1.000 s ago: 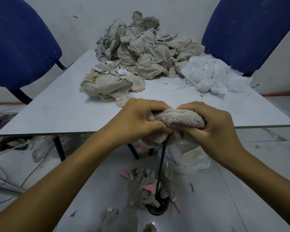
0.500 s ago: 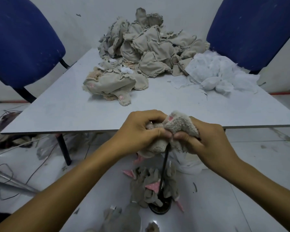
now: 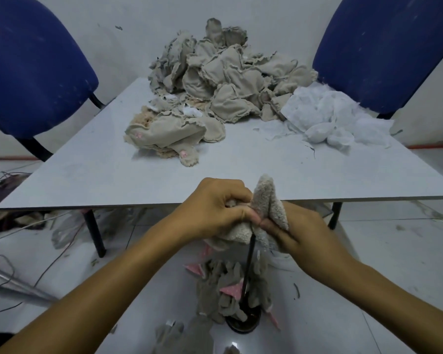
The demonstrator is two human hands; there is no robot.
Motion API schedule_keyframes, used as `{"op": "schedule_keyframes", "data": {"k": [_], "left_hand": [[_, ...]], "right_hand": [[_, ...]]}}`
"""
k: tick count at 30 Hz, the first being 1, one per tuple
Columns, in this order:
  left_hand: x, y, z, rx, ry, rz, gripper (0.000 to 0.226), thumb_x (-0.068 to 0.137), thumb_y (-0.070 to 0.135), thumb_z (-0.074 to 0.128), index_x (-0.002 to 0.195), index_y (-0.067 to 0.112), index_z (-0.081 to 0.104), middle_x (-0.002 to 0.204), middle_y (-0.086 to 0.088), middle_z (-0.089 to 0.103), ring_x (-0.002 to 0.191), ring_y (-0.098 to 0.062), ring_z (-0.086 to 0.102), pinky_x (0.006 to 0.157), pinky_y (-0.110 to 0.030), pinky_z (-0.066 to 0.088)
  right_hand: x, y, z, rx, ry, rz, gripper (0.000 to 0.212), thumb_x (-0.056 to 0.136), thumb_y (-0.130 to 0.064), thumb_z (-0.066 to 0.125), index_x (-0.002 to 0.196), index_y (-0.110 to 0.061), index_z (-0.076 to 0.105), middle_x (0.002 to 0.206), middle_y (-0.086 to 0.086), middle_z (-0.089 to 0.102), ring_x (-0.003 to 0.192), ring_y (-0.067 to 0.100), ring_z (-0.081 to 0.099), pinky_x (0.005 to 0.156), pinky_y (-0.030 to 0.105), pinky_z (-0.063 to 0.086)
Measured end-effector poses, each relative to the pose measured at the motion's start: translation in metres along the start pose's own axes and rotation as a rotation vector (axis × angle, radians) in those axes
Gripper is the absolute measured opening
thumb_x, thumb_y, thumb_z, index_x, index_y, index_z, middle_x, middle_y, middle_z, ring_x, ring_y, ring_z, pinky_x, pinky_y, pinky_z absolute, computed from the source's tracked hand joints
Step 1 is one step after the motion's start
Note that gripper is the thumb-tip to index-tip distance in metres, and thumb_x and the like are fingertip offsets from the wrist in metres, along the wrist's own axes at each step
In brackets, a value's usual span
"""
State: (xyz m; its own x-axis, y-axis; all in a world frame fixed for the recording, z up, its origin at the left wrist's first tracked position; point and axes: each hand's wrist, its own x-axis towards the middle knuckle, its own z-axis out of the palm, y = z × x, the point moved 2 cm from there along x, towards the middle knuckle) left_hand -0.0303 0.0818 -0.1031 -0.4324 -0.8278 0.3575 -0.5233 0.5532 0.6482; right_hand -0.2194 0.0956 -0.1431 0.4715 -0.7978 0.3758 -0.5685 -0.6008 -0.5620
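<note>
A fuzzy beige fabric piece [image 3: 265,200] sits over the top of a thin black upright rod [image 3: 248,267], just in front of the table's near edge. My left hand [image 3: 215,208] grips the piece's left side with curled fingers. My right hand [image 3: 299,233] pinches its right side, thumb against the fabric. A pointed flap of the fleece sticks up between my hands. The rod's round black base [image 3: 243,321] stands on the floor, partly covered by scraps.
A grey table [image 3: 87,175] carries a heap of beige fabric shells [image 3: 215,83], a flat beige plush skin [image 3: 169,136] and white stuffing [image 3: 327,118]. Blue chairs [image 3: 31,72] flank it. Beige and pink fabric pieces [image 3: 223,290] lie on the floor; cables [image 3: 16,264] run at left.
The fleece piece has been pushed further down over the rod and reshaped, so a pointed flap now stands up. Both hands shifted slightly lower and kept their hold.
</note>
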Motion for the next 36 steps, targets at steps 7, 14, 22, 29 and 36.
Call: {"op": "schedule_keyframes", "data": {"k": [7, 14, 22, 29, 36], "left_hand": [[0.005, 0.012, -0.023, -0.300, 0.223, 0.053, 0.019, 0.079, 0.005, 0.074, 0.083, 0.023, 0.073, 0.076, 0.015, 0.070, 0.073, 0.001, 0.063, 0.066, -0.020, 0.050], [-0.006, 0.001, -0.018, -0.194, -0.140, -0.120, 0.035, 0.074, 0.023, 0.085, 0.106, 0.017, 0.070, 0.100, 0.005, 0.073, 0.098, -0.013, 0.068, 0.085, -0.038, 0.056], [0.006, 0.011, -0.022, -0.082, -0.038, -0.046, 0.016, 0.077, 0.017, 0.081, 0.085, 0.010, 0.069, 0.079, 0.000, 0.068, 0.075, -0.012, 0.063, 0.068, -0.028, 0.052], [0.003, 0.016, -0.018, -0.317, -0.004, -0.049, 0.014, 0.080, 0.018, 0.078, 0.089, 0.023, 0.068, 0.086, -0.001, 0.069, 0.081, -0.018, 0.065, 0.070, -0.043, 0.055], [-0.003, -0.004, -0.034, -0.122, -0.117, -0.161, 0.032, 0.074, -0.016, 0.072, 0.075, 0.016, 0.065, 0.072, 0.010, 0.066, 0.069, -0.004, 0.060, 0.064, -0.026, 0.049]], "right_hand": [[0.020, -0.027, -0.038, 0.257, 0.513, -0.113, 0.022, 0.082, -0.017, 0.074, 0.100, -0.027, 0.065, 0.093, -0.019, 0.067, 0.086, -0.004, 0.062, 0.072, 0.008, 0.043], [0.016, -0.020, -0.012, 0.196, 0.249, 0.029, 0.030, 0.073, -0.049, 0.074, 0.082, -0.021, 0.068, 0.067, -0.009, 0.064, 0.066, 0.006, 0.059, 0.058, 0.022, 0.044], [0.019, -0.020, -0.030, 0.103, 0.366, -0.140, 0.007, 0.083, -0.032, 0.072, 0.084, -0.028, 0.067, 0.078, -0.019, 0.062, 0.072, 0.000, 0.058, 0.061, 0.010, 0.038], [0.013, -0.011, -0.026, 0.288, 0.160, -0.020, 0.037, 0.072, -0.045, 0.078, 0.103, -0.042, 0.058, 0.095, -0.028, 0.064, 0.084, -0.005, 0.062, 0.069, 0.007, 0.044], [0.034, -0.033, -0.032, 0.368, 0.315, -0.142, 0.047, 0.073, -0.022, 0.078, 0.116, -0.027, 0.058, 0.099, -0.021, 0.064, 0.085, 0.000, 0.064, 0.067, 0.008, 0.047]]}}
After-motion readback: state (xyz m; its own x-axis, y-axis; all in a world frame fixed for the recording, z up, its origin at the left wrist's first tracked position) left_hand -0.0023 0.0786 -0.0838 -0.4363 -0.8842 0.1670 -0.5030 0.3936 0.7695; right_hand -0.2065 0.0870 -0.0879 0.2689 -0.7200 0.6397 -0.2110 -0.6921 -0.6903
